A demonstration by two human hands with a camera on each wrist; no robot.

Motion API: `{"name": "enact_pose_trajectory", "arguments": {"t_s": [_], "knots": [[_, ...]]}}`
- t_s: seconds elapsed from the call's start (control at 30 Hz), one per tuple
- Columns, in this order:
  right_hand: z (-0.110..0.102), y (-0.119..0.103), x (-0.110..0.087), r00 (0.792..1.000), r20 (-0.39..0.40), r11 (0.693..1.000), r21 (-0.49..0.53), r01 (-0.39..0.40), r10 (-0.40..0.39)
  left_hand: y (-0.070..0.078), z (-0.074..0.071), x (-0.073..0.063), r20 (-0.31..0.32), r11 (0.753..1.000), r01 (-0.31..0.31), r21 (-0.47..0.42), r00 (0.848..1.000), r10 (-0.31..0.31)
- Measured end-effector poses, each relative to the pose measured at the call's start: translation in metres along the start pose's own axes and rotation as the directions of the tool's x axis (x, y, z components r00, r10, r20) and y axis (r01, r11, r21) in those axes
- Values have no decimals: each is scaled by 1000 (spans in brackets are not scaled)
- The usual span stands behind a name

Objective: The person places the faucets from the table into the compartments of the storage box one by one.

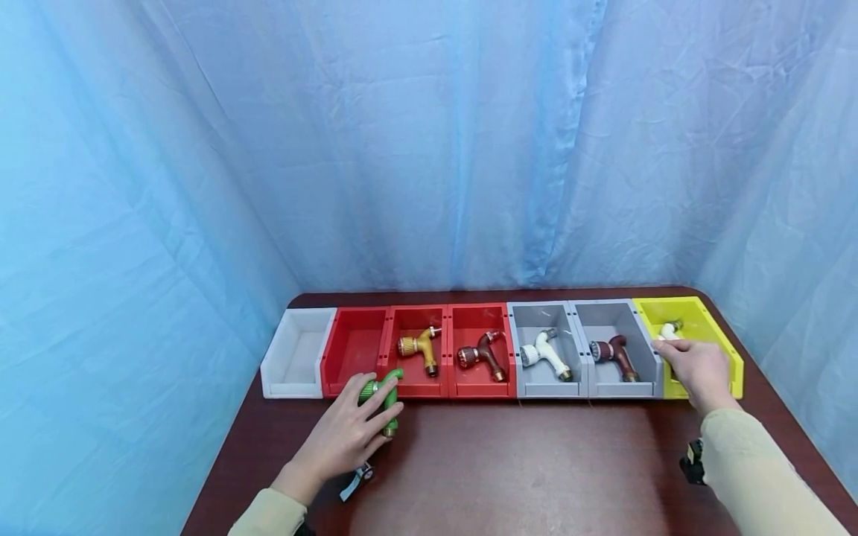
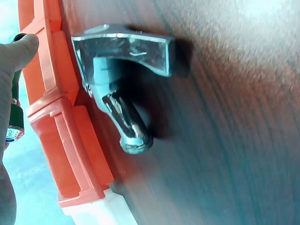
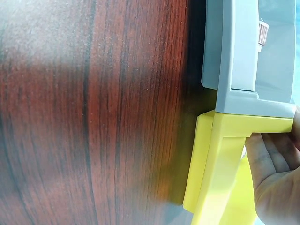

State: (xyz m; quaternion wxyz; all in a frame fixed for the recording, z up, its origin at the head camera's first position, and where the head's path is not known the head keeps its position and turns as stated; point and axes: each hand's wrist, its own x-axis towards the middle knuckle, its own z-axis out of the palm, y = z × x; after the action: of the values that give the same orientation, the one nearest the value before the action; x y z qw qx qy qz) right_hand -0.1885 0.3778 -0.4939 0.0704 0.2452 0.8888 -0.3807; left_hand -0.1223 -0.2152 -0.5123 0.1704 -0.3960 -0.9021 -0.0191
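My left hand (image 1: 355, 424) grips a green faucet (image 1: 390, 398) over the table, just in front of the red bins; its dark green knob (image 2: 16, 115) shows at the edge of the left wrist view. Beneath that hand a chrome faucet (image 2: 124, 47) lies on the table. At the far right my right hand (image 1: 700, 368) reaches into the yellow bin (image 1: 713, 331). Its fingers pinch a white faucet (image 1: 669, 331) near the bin's left wall, with most of the faucet hidden by the hand.
A row of bins lines the table's back. One red bin holds a yellow faucet (image 1: 424, 348), another a dark red one (image 1: 484, 356). The grey bins hold a white faucet (image 1: 548, 353) and a dark red faucet (image 1: 617, 357). A white bin (image 1: 295, 380) and red bin (image 1: 355, 350) stand left.
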Motion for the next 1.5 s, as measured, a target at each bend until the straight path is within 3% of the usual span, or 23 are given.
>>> {"name": "enact_pose_trajectory", "arguments": {"t_s": [0.7, 1.17, 1.5], "knots": [[2, 2, 0, 1000, -11, 1000, -5, 19, -19, -29, -4, 3, -32, 998, 55, 40, 998, -54], [2, 3, 2, 1000, -7, 1000, 10, 20, -20, -46, -3, 6, -77, 998, 30, 60, 997, -26], [2, 3, 2, 1000, -11, 1000, 8, 27, -27, -53, -5, 8, -43, 995, 70, 65, 997, -67]]}}
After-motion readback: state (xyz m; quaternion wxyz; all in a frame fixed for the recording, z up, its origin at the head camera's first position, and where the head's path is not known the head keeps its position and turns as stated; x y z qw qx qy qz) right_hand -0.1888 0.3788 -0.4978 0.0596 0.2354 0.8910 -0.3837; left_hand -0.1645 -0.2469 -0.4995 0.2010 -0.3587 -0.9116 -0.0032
